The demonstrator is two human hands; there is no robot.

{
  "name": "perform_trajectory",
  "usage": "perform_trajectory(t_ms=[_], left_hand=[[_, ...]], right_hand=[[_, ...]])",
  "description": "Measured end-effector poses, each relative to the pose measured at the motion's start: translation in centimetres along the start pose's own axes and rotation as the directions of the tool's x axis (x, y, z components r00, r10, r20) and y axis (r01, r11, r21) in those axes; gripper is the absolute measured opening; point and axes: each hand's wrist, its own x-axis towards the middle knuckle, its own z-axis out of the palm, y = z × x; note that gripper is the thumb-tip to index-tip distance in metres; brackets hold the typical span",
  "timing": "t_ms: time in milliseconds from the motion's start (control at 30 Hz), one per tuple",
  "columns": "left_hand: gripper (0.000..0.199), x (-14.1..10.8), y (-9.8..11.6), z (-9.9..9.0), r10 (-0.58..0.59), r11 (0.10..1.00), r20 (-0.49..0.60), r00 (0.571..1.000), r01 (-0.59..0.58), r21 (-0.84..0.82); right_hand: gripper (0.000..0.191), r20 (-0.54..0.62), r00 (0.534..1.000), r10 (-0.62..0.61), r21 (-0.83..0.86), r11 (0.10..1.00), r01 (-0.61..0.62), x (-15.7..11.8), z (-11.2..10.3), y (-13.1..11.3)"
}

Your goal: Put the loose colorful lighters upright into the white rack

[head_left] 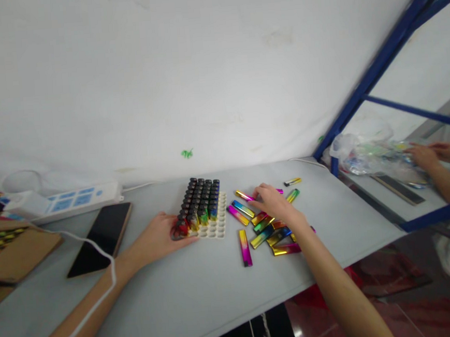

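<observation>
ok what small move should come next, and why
Probably have the right hand pick up the slim, shiny pink-and-gold lighter beside it, since the white tray of round sockets, held by the left hand, has bare places.

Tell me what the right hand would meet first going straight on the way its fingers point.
Probably the slim, metallic-looking pink-and-yellow lighter lying just left of the right hand, at its fingertips; depth is unclear, so they may already touch.

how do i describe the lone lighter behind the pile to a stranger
On the grey table, right of the white tray, find the scattered lighters. Behind them, towards the wall, one lighter lies by itself. Unlike its green neighbour, it is yellow, with a dark left end.
</observation>
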Motion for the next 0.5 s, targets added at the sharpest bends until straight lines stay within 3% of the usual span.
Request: perform_trajectory(t_ms=[133, 267, 367, 500], left_hand=[[0.052, -0.1, 0.1, 0.0, -0.004, 1.000, 0.002, 1.000, 0.004, 0.007], [0.052, 0.0, -0.2, 0.1, 0.022, 1.000, -0.009, 1.000, -0.022, 0.005], [0.053, 0.1, -0.3, 0.2, 0.045, 0.999, 0.001, 0.999, -0.045, 0.011], [0.053, 0.1, -0.2, 0.1, 0.029, 0.999, 0.017, 0.999, -0.029, 0.014]], right_hand=[[0.015, -0.183, 0.982, 0.049, 0.282, 0.960, 0.005, 0.3, -0.1, -0.2], [0.036, -0.351, 0.925, 0.145, 0.635, 0.763, 0.122, 1.8, -0.7, -2.2], [0.044, -0.336, 0.919, 0.204, 0.851, 0.485, 0.203, 3.0, -0.9, -4.9], [0.053, -0.127, 0.981, 0.147, 0.992, 0.004, 0.128, 3.0, 0.1, -8.4]])
